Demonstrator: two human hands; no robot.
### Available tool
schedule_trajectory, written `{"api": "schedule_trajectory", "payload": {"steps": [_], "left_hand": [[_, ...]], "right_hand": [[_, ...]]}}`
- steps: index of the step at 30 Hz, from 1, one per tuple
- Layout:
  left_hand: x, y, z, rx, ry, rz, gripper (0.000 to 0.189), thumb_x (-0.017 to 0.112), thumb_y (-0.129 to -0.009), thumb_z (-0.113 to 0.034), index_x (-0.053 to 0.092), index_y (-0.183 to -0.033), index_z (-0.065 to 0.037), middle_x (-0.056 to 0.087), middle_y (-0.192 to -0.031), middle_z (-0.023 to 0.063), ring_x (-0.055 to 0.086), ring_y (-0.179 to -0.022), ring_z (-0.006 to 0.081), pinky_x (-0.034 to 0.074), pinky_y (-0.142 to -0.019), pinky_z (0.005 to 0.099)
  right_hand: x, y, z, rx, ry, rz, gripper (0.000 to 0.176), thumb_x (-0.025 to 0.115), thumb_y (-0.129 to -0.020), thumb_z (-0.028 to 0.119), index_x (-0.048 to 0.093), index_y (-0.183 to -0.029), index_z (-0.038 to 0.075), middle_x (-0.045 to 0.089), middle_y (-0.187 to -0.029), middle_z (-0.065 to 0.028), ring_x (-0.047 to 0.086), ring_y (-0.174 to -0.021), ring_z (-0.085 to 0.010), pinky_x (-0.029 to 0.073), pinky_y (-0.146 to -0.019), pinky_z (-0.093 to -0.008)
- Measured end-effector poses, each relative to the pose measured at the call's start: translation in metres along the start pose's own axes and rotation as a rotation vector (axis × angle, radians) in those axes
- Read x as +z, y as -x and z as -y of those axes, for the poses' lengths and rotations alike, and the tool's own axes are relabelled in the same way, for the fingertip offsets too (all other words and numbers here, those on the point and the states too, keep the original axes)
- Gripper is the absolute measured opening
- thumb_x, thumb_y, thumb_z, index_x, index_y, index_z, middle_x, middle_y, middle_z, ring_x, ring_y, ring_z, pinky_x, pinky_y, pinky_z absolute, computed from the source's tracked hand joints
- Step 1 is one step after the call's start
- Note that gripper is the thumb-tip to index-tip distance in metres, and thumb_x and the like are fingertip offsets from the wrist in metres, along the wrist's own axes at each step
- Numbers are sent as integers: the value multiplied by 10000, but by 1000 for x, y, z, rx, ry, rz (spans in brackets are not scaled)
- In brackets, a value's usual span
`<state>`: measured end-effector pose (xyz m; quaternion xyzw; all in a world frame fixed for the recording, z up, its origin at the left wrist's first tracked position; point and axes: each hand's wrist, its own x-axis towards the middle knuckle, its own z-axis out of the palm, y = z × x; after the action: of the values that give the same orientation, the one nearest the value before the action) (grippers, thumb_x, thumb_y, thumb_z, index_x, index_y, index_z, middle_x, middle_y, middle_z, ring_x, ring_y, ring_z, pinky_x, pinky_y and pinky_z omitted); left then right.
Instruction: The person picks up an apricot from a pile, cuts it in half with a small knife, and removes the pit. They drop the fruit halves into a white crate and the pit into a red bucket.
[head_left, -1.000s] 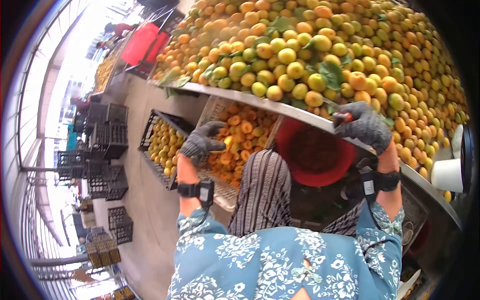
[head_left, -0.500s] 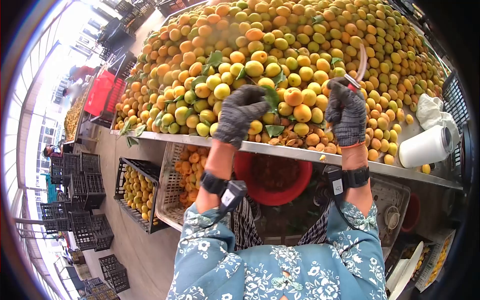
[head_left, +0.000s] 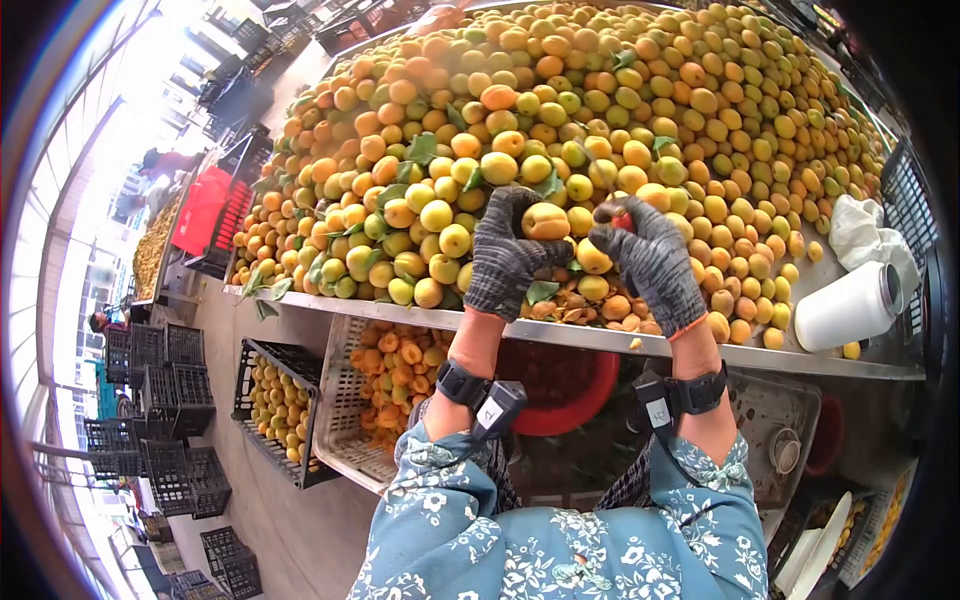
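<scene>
Since the earlier frame of the head view, the left hand (head_left: 508, 255) has shifted a little toward the body and now has an apricot (head_left: 546, 221), while the right hand (head_left: 652, 258) has swung inward, so that the two face each other closely over the edge of the heap (head_left: 720, 170). We see the left thumb and fingers curled around the apricot, which sits raised between them, its side turned toward the other hand. The right hand is closed around a red-handled knife (head_left: 622, 220). Its blade seems to point away over the heap, but it is thin and blurred against the fruit, so we cannot tell whether it touches anything.

Below the metal table edge (head_left: 745, 358) we find a pale crate (head_left: 333, 405) of cut apricots (head_left: 405, 365), several with hollow middles, and beside it a red tub (head_left: 573, 416), dark inside. Brown scraps (head_left: 578, 304) lie on the table just in front of the hands. To the left stands a black crate (head_left: 268, 450) of whole fruit; to the right, a white container (head_left: 850, 308).

We judge the step in hand to be bringing the apricot and knife together for a cut. From here, the move calls for a steady left grip, the blade set on the fruit, and the left thumb kept clear of its path.
</scene>
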<state>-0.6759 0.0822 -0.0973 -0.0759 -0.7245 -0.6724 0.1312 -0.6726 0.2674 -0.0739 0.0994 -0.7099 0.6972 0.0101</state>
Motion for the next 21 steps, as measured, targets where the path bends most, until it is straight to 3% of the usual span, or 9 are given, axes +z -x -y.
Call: {"api": "schedule_trajectory", "payload": {"steps": [4,7,9,11,13,14,15,18,21], "left_hand": [[-24,13,-13,-163,149,65,615,846,-577,-23,561,-1121,-47,597,-1054,33,570,-988,140,509,-849,284],[-39,11,-5,-19,16,58,597,788,-625,-33,555,-1174,-41,601,-1073,37,566,-996,137,484,-880,281],[-41,16,-14,-61,161,53,580,759,-653,-58,554,-1195,-29,602,-1095,37,564,-1011,133,465,-907,282],[-48,14,-16,-124,336,117,625,778,-632,-17,546,-1212,-46,596,-1117,23,560,-1029,123,473,-909,269],[-49,15,-21,-132,350,103,617,765,-653,-29,542,-1229,-41,598,-1120,22,557,-1030,116,473,-907,266],[-49,15,-25,-131,332,97,582,753,-680,-82,546,-1223,-36,597,-1110,27,563,-1017,121,482,-886,259],[-50,15,-26,-131,313,93,554,740,-708,-134,550,-1218,-31,597,-1100,32,569,-1003,125,492,-866,252],[-52,14,-26,-157,366,105,551,757,-712,-159,554,-1208,-30,599,-1087,32,585,-975,128,512,-844,264],[-54,12,-26,-135,346,124,527,758,-706,-104,565,-1189,-27,606,-1076,26,579,-985,130,498,-866,277]], "right_hand": [[15,13,5,90,48,114,197,642,-878,189,638,-977,18,616,-718,-39,535,-659,-68,458,-611,-241],[25,21,7,156,-79,184,171,634,-880,181,654,-956,29,631,-758,-62,577,-658,-115,475,-604,-278],[28,22,-6,-340,307,233,211,616,-914,182,641,-1046,19,590,-739,15,542,-635,-48,425,-545,-193],[35,23,-13,-457,430,218,215,621,-909,154,628,-1058,0,624,-786,-26,585,-693,-80,467,-597,-210],[41,25,-8,-505,331,153,127,680,-792,10,664,-918,14,641,-898,-146,635,-696,-274,516,-576,-331],[42,20,-16,-756,454,118,146,679,-794,4,654,-939,-1,639,-898,-158,631,-680,-261,514,-568,-324],[43,22,-16,-760,455,122,146,679,-794,4,654,-939,-1,639,-898,-158,631,-680,-261,514,-568,-324],[45,33,-1,-75,181,201,172,651,-827,0,633,-998,-15,643,-876,-153,627,-658,-241,504,-575,-293],[51,38,0,66,-101,143,153,623,-875,54,635,-1013,-10,638,-808,-138,612,-643,-202,488,-573,-281]]}}
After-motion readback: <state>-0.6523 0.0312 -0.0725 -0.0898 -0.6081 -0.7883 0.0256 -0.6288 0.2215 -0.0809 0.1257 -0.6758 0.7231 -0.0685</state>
